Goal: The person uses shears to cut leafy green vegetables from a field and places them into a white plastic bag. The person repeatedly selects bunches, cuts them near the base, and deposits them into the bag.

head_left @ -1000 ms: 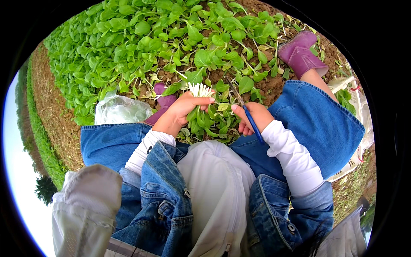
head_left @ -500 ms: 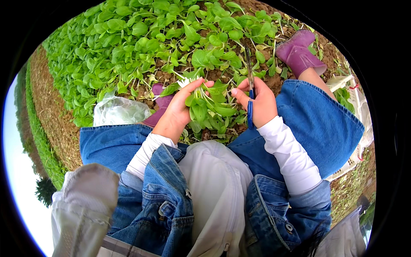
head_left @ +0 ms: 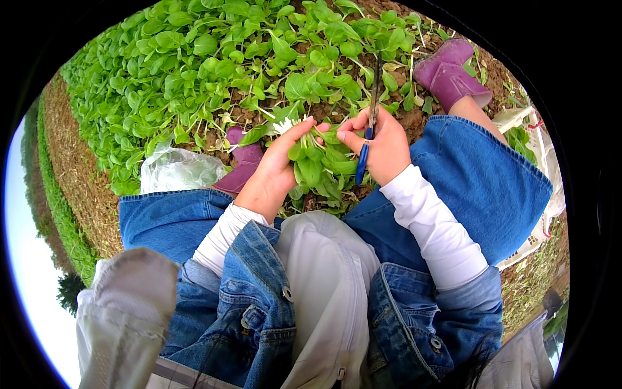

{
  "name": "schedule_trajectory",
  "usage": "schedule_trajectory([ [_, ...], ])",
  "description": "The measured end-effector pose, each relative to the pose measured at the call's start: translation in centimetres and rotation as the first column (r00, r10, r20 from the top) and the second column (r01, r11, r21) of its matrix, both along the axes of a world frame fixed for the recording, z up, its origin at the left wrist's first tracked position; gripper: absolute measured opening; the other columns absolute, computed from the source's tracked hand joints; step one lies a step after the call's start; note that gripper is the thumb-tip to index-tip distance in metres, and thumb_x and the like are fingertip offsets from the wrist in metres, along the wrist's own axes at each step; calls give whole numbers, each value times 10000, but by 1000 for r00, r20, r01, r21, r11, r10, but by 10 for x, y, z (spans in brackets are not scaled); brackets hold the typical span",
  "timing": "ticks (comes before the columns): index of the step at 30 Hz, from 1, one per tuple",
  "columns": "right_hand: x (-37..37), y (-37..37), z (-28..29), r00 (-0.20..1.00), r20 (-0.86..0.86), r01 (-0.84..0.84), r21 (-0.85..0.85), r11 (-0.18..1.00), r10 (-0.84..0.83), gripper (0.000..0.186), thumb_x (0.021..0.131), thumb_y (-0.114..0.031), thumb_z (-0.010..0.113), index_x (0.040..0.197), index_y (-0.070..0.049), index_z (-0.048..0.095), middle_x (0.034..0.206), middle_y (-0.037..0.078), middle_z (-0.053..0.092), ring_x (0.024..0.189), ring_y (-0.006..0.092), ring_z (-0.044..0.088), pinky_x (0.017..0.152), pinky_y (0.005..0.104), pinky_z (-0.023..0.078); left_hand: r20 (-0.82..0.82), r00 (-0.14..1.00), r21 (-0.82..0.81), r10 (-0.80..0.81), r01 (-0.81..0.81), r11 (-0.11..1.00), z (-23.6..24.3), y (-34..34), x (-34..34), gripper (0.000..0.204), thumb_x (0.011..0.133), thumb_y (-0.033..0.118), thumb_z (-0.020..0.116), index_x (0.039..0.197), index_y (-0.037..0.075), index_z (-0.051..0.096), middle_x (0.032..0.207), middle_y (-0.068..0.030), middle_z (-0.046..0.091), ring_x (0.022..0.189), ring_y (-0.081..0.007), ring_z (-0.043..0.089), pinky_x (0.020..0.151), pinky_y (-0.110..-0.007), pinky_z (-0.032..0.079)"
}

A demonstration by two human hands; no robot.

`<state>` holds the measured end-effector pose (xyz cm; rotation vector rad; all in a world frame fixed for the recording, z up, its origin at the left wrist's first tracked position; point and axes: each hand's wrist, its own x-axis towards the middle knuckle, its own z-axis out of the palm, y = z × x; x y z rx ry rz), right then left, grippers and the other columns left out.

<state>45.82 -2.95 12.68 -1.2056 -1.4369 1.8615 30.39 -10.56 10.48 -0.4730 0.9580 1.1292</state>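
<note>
My left hand (head_left: 275,170) grips a bunch of small green leafy plants (head_left: 317,167) with pale cut stems (head_left: 285,124) pointing up and left. My right hand (head_left: 382,146) holds a blue-handled knife (head_left: 366,139), its dark blade pointing away over the bed, and its fingertips touch the same bunch. Both hands hover between my knees, just above the rows of leafy greens (head_left: 214,58).
Purple boots (head_left: 450,74) stand on brown soil on either side of the hands. A clear plastic bag (head_left: 178,170) lies by my left knee. A white sack (head_left: 541,162) sits at the right. Bare earth strips (head_left: 78,188) border the bed.
Both hands have lifted the bunch slightly and come together on it; the right hand with the knife moved up from my right knee to the leaves.
</note>
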Motion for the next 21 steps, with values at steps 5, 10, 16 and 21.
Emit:
schedule_trajectory([
  [5,1,7,7,991,-28,132,-32,991,-133,216,684,-23,654,701,-46,440,694,40,555,635,93,517,586,221,422,126,983,108,134,-148,983,-1,-2,-30,176,822,233,519,925,98,565,853,-53,608,789,-226,585,695,-408,473],
  [10,0,3,23,990,140,8,149,989,-29,221,687,-110,679,690,-49,466,639,15,539,579,73,461,545,222,397,-113,945,10,306,-307,952,14,4,-40,254,815,250,526,1026,108,529,828,-34,561,820,-208,531,764,-410,412],
  [16,-2,-8,33,987,130,-123,235,964,94,205,684,-130,685,747,-42,511,668,52,575,567,99,505,555,240,415,104,908,143,407,-418,897,14,1,-46,214,832,277,487,974,125,537,963,-63,573,920,-232,527,805,-417,400],
  [21,-2,-9,27,999,28,-30,269,963,23,220,673,-97,689,800,-40,519,747,64,587,623,122,532,617,252,429,204,919,405,338,-393,826,15,-3,-46,183,847,294,450,868,139,547,872,-22,584,865,-203,544,774,-407,424],
])
